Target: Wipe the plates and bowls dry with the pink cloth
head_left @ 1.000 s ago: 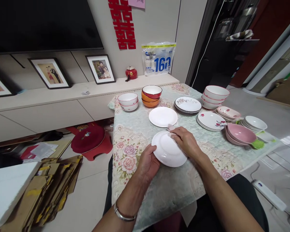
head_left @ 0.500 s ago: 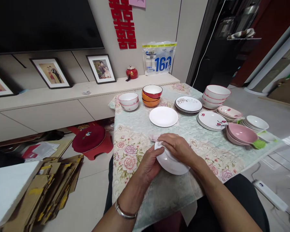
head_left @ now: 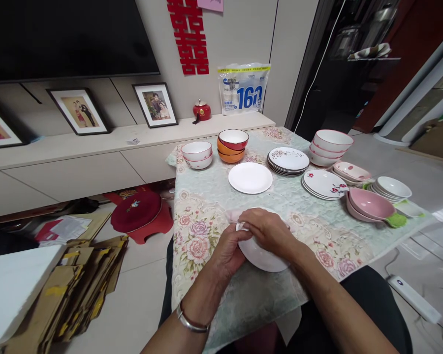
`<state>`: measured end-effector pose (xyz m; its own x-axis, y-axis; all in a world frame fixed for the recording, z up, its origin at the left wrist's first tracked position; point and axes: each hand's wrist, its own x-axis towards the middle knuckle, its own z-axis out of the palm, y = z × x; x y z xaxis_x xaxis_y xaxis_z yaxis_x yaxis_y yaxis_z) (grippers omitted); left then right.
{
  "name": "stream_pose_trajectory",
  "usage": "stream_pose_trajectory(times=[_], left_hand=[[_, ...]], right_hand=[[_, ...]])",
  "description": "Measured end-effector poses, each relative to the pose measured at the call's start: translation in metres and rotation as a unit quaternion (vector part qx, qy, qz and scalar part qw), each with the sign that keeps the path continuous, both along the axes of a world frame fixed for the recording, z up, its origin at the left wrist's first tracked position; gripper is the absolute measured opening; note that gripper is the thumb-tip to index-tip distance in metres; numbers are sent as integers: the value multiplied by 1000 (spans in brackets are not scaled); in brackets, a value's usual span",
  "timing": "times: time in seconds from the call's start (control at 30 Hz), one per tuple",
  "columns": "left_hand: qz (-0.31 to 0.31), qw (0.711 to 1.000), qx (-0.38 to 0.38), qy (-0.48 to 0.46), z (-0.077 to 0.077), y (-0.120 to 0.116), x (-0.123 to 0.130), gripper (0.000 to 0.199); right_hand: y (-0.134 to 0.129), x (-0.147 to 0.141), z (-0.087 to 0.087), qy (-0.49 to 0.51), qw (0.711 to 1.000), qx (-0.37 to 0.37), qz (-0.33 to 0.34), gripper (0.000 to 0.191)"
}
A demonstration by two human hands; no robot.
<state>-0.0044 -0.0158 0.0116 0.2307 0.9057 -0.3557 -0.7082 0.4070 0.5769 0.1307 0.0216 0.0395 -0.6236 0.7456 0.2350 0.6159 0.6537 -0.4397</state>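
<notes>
A white plate (head_left: 264,258) is tilted above the near part of the table, its far side covered by my hands. My left hand (head_left: 233,246) grips its left edge, thumb on top and fingers underneath. Across the upper part lies my right hand (head_left: 268,228), fingers bent together over a pale pink cloth (head_left: 233,215) pressed against the plate. Most of the cloth is hidden under that hand. Just beyond, another white plate (head_left: 250,178) rests flat on the floral tablecloth (head_left: 203,196).
Behind stand white bowls (head_left: 197,155), orange and red bowls (head_left: 232,155) and brown-patterned plates (head_left: 288,160). To the right are flowered plates (head_left: 323,184), pink bowls (head_left: 371,204), small white bowls (head_left: 393,188) and tall bowls (head_left: 330,142). A red stool (head_left: 136,211) is at left.
My right hand has slid slightly toward me with the cloth, and more cloth shows at its left. The held plate has shifted a little nearer. My left hand keeps its grip.
</notes>
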Motion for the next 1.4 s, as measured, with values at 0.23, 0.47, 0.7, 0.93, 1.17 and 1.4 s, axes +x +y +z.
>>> stream_pose_trajectory(times=[0.23, 0.47, 0.7, 0.93, 1.17, 1.4], left_hand=[[3, 1000, -3, -6, 0, 0, 0, 55], [17, 1000, -4, -12, 4, -1, 0, 55], [2, 1000, 7, -22, 2, -1, 0, 38], [20, 1000, 11, -12, 1, 1, 0, 54], [31, 999, -19, -24, 1, 0, 0, 51], [46, 999, -12, -26, 1, -1, 2, 56]], right_hand=[[15, 19, -6, 18, 995, 13, -98, 28], [17, 29, -11, -25, 974, 16, -222, 30], [0, 1, -4, 21, 998, 47, 23, 30], [17, 24, -5, 0, 990, 12, -142, 32], [4, 11, -6, -24, 989, 25, -144, 32], [5, 3, -7, 5, 998, 55, -15, 31]])
